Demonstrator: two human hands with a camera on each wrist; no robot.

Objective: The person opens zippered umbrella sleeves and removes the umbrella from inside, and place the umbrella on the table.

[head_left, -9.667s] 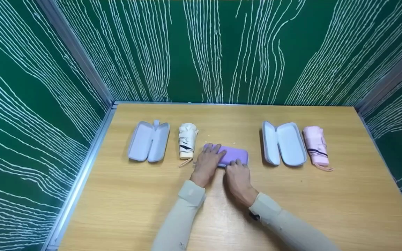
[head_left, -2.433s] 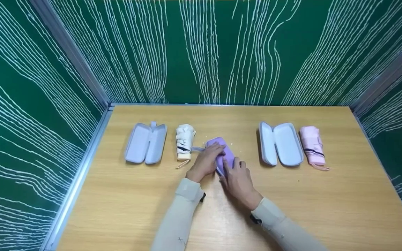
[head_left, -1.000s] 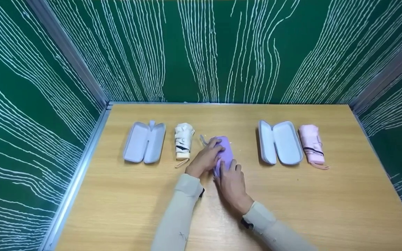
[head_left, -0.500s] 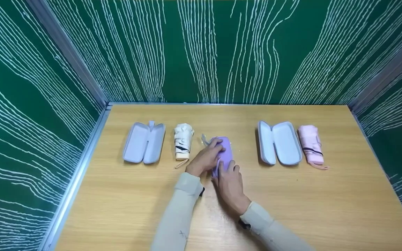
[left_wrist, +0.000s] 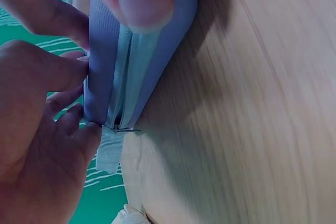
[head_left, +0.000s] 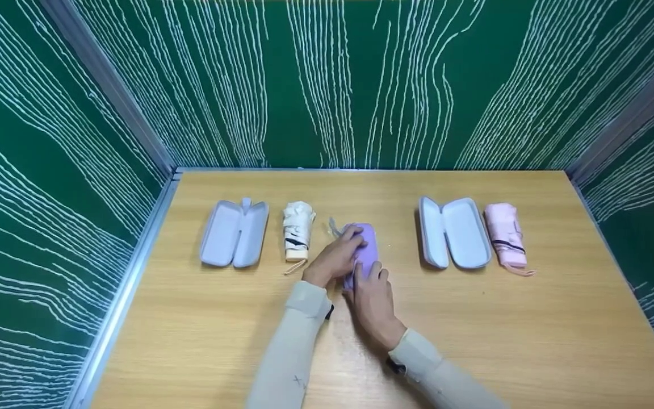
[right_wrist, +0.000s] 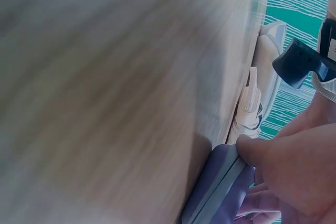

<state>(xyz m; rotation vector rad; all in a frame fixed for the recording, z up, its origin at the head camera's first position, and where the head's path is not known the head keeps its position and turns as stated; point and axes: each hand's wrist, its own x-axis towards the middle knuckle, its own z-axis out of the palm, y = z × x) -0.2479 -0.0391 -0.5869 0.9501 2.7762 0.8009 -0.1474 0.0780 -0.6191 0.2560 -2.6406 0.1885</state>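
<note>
A purple zippered case (head_left: pixel 368 250) lies on the table, its long side pointing away from me, with a grey strap (head_left: pixel 334 227) at its far left. My left hand (head_left: pixel 337 258) grips it from the left, fingers curled over its top. At the near end my right hand (head_left: pixel 377 298) pinches the case. The left wrist view shows the pale zipper (left_wrist: pixel 123 77) along its side, a metal slider (left_wrist: pixel 118 128) beside the strap, and a thumb (left_wrist: pixel 144 1) pressing over the other end. Right-hand fingers and thumb hold the case end in the right wrist view.
Left of the hands, a cream folded umbrella (head_left: pixel 298 230) lies beside an unfolded pale lavender case (head_left: pixel 235 233). To the right are an unfolded light blue case (head_left: pixel 456 233) and a pink folded umbrella (head_left: pixel 506 233). Green walls with white lines surround the table (head_left: pixel 474 341).
The purple case has turned from lying crosswise to pointing away from me, both hands staying on it. Over the last second the right hand has shifted slightly left; the rest looks the same.
</note>
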